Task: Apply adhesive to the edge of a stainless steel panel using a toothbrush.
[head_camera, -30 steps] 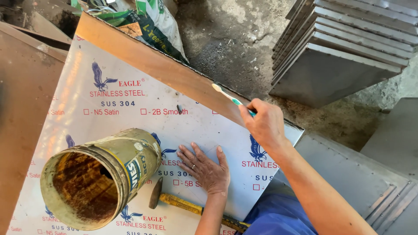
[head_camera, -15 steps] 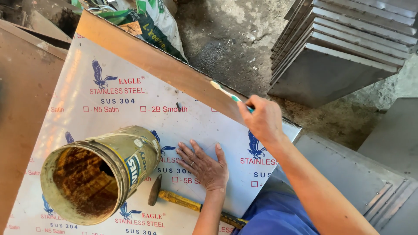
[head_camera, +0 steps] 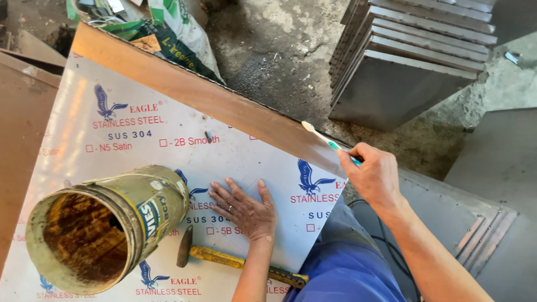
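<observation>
Pinching a toothbrush (head_camera: 327, 139) in my right hand (head_camera: 373, 176), bristles on the folded edge (head_camera: 224, 103) ahead, most of it unbrushed, left hand (head_camera: 246, 208) spread flat on the sheet (head_camera: 128, 140).

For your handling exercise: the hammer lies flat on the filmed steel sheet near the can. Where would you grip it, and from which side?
Probably the yellow handle of the hammer, gripped mid-length from above: it lies flat and bare between the dark head by the can and the left hand's forearm, which crosses its far end.
</observation>
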